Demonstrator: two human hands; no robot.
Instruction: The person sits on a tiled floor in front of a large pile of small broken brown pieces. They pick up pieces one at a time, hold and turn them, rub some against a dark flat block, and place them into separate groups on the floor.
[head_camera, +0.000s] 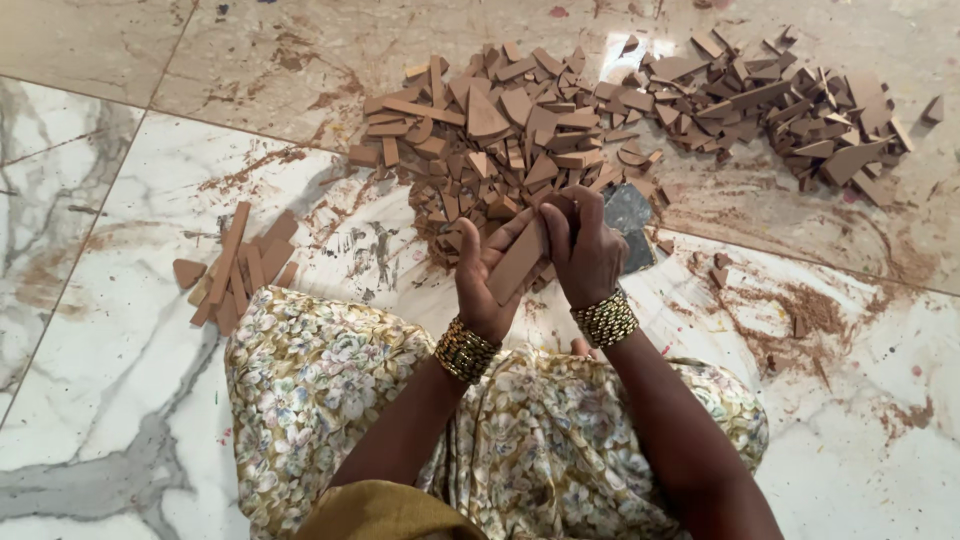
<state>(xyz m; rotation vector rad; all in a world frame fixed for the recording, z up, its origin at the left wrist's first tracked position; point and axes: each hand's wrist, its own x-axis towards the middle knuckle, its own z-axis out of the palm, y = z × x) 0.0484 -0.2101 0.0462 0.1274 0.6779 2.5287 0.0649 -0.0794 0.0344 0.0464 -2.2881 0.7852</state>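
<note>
Flat brown wooden offcut strip (518, 262): being held between both hands above the lap, long axis slanting from lower left up to upper right. Left hand (484, 277) is cupping its lower end, fingers curled around it; right hand (583, 247) is closing over its upper end from the far side, knuckles toward the camera. Both wrists are wearing beaded gold bangles (604, 319). Large heap of brown wooden scraps (500, 140) is lying just beyond the hands on the marble floor (110, 330); small sorted stack of similar strips (236, 266) is sitting well to the left.
</note>
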